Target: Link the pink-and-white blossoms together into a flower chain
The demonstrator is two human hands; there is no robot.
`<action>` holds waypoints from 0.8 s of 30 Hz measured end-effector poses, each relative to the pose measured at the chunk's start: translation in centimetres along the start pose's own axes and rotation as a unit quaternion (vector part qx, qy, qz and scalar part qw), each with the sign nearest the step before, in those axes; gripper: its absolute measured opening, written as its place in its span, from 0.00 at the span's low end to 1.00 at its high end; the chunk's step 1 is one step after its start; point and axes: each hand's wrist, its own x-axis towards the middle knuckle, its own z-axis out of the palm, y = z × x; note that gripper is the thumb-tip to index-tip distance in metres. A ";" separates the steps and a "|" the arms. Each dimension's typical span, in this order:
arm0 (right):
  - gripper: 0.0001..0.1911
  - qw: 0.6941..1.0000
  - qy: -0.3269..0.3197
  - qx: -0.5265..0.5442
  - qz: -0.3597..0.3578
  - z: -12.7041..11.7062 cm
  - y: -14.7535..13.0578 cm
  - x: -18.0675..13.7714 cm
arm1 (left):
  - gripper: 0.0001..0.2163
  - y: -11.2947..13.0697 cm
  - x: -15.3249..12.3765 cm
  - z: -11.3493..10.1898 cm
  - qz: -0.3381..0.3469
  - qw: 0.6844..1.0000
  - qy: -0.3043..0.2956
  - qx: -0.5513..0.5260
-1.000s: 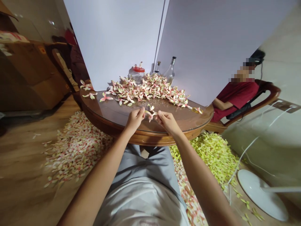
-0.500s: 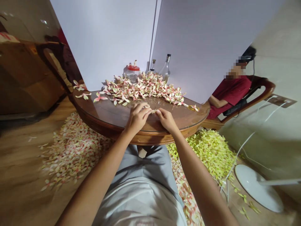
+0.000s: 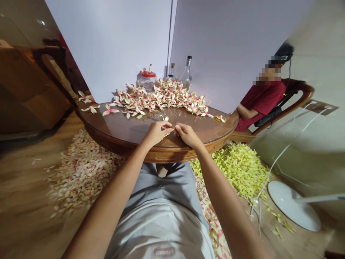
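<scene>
Over the front of the round table (image 3: 126, 126), my left hand (image 3: 159, 132) is closed in a pinch on a small flower (image 3: 166, 135), its pale petal showing under the fingers. My right hand (image 3: 186, 133) is closed too, thumb and forefinger meeting my left fingertips around a tiny yellowish bit; whether it is part of the flower I cannot make out. Just beyond my left fingers lies a single pale flower (image 3: 164, 118). Farther back spreads a heap of pink-and-white flowers (image 3: 161, 95).
Behind the heap stand a red-lidded jar (image 3: 147, 81) and glass bottles (image 3: 186, 75) against a white panel (image 3: 113, 43). Yellow rubber bands (image 3: 219, 118) lie at right. Flower piles (image 3: 83, 169) and a yellow-green pile (image 3: 239, 169) cover the floor. A person (image 3: 264, 97) sits at right.
My hands have come down slightly toward the table's front edge and their fingertips are closer together. A single flower now shows beyond my left fingers. The view has shifted a little.
</scene>
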 end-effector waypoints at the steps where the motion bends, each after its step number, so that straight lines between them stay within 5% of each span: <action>1: 0.25 1.000 -0.001 -0.002 -0.002 0.0 -0.1 0.0 | 0.12 -0.1 0.0 0.0 -0.008 1.000 -0.007 -0.004; 12: 0.27 1.000 -0.007 -0.004 -0.005 0.1 -0.5 -0.3 | 0.12 -1.6 0.4 0.3 -0.010 1.000 -0.016 -0.012; 24: 0.26 1.000 -0.010 -0.001 0.001 0.0 -0.6 -0.2 | 0.08 0.6 -0.3 0.1 0.114 0.984 0.005 0.134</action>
